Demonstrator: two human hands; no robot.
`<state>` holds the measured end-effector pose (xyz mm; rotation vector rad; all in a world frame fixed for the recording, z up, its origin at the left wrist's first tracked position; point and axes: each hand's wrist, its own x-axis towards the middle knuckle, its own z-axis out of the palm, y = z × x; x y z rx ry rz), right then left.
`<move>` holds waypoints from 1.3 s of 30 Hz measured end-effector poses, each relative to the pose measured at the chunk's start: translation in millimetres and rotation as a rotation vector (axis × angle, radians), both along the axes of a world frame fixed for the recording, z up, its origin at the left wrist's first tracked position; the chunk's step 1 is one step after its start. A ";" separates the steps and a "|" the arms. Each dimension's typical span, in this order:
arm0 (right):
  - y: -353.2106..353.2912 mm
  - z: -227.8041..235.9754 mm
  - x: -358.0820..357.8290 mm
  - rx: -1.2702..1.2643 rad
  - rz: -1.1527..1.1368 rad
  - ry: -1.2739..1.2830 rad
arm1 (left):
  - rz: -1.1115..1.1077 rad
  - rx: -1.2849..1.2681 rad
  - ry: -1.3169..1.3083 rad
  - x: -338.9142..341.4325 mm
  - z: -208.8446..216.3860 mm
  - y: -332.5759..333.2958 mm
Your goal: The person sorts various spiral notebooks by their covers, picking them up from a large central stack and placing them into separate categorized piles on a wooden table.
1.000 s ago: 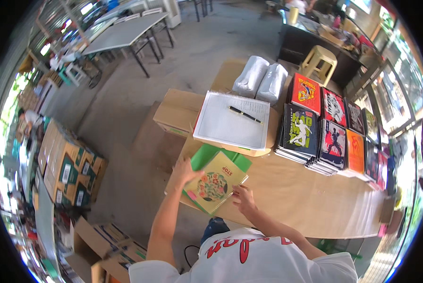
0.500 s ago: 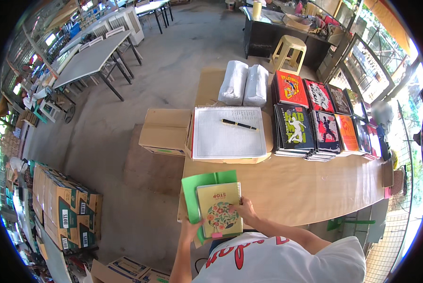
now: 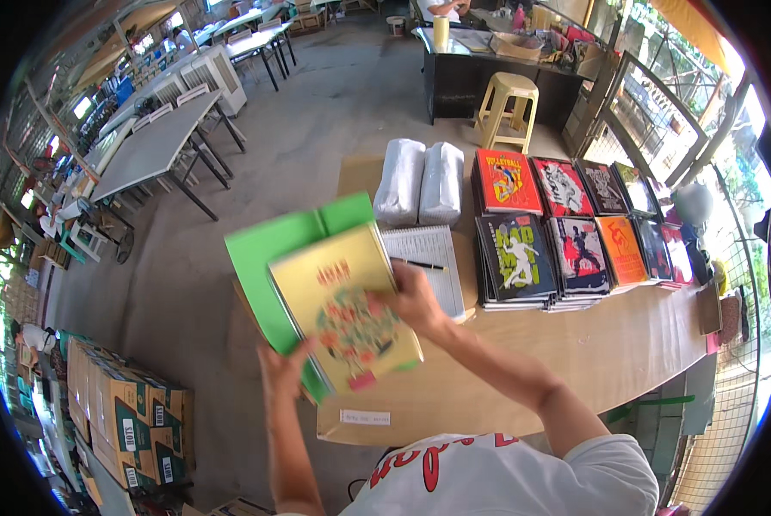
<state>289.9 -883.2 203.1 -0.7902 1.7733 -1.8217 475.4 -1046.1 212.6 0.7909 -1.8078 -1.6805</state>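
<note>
Fingers of my left hand (image 3: 284, 370) and right hand (image 3: 416, 301) grasp the yellow notebook (image 3: 342, 314) by opposite sides, probably to steady it with the green cover (image 3: 255, 267) underneath, above the worktop (image 3: 523, 378)'s left edge; books (image 3: 516, 258) are stacked toward its far edge.

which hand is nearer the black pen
Right: the right hand, at the right edge of the yellow notebook, is just below the black pen in view; the left hand, at the notebook's lower left, is farther away.
</note>
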 end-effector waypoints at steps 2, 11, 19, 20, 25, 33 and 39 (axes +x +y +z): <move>-47.8 22.4 -56.3 -0.168 -0.068 -0.062 | -0.047 0.015 0.010 -68.2 31.3 -51.6; -125.6 -95.4 -291.8 0.926 -0.512 0.609 | -0.182 -0.075 -0.165 -356.0 -58.1 -211.7; -132.8 -107.6 -292.4 1.219 -0.143 0.589 | -0.397 0.177 -0.379 -418.5 -178.3 -256.6; -128.1 -106.0 -297.6 1.234 -0.155 0.606 | -0.472 0.131 -0.335 -425.5 -187.5 -251.8; -106.5 -97.1 -310.6 1.209 -0.106 0.657 | -0.306 -0.743 -0.688 -455.9 -213.8 -203.0; 68.5 -58.3 -102.6 0.431 -0.614 0.555 | -0.160 -0.065 -0.039 -279.3 -152.1 -156.5; 84.9 -146.8 -39.0 0.544 -0.618 0.096 | -0.408 0.055 -0.246 -135.5 -166.1 -85.3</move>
